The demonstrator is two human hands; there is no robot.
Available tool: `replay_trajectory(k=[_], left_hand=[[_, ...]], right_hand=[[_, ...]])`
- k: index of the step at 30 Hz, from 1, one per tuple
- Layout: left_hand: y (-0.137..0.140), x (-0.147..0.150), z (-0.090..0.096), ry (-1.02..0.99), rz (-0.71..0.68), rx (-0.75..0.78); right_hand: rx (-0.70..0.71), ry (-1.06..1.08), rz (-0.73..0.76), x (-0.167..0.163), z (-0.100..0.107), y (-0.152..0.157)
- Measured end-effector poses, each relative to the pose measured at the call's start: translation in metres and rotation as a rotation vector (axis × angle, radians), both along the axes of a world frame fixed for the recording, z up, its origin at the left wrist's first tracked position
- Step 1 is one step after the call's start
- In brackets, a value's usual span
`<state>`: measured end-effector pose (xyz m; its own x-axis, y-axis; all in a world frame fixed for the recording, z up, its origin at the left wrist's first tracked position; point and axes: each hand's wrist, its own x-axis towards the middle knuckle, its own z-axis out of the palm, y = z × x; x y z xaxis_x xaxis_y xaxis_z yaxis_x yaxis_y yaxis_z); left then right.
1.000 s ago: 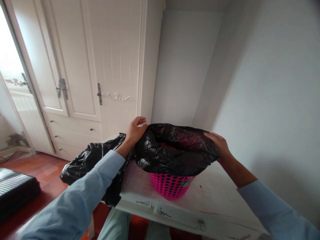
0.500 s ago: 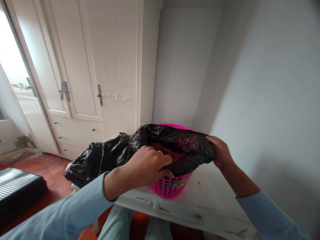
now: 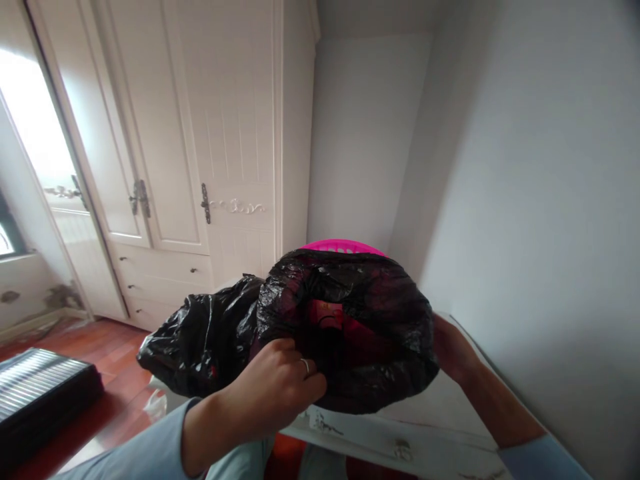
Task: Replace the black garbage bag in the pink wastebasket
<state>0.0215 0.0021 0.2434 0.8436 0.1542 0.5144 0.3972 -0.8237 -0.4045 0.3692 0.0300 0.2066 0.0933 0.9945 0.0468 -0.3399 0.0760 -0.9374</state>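
Observation:
A black garbage bag [image 3: 380,393] covers most of a pink plastic basket [image 3: 345,247]; only the basket's far rim shows above it. The bag's mouth gapes toward me, and something reddish [image 3: 327,313] shows inside. My left hand [image 3: 283,380], with a ring on one finger, is closed on the near left edge of the bag. At the right side, my right hand [image 3: 450,347] grips the bag's edge, its fingertips hidden behind the plastic. Another crumpled black bag part [image 3: 210,333] bulges out to the left; whether it is the same bag I cannot tell.
Beneath the basket is a worn white table [image 3: 370,433] with a drawer knob at its front. A white wardrobe [image 3: 240,133] stands behind on the left. A black ribbed case [image 3: 45,393] lies on the red wooden floor. The grey wall [image 3: 540,200] rises close on the right.
The bag's near side has come toward me and down, now hiding the basket's front. My left hand has moved left and down, and my right hand slightly right and down. The view has tilted up slightly.

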Motion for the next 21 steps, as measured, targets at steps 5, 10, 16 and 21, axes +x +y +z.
replay_trajectory(k=[5, 10, 16, 21], left_hand=[[-0.007, 0.003, -0.020, 0.040, 0.003, 0.025], [-0.019, 0.012, -0.035, 0.084, -0.027, 0.031], [-0.027, 0.011, -0.044, 0.044, -0.043, 0.045], [-0.025, 0.007, -0.064, -0.026, -0.060, 0.104]], right_hand=[[0.391, -0.299, -0.345, 0.002, 0.059, -0.012], [0.838, -1.073, -0.355, -0.047, 0.110, -0.017], [0.944, -1.368, -0.189, -0.087, 0.136, 0.006], [0.822, -1.040, -0.270, -0.091, 0.164, 0.017]])
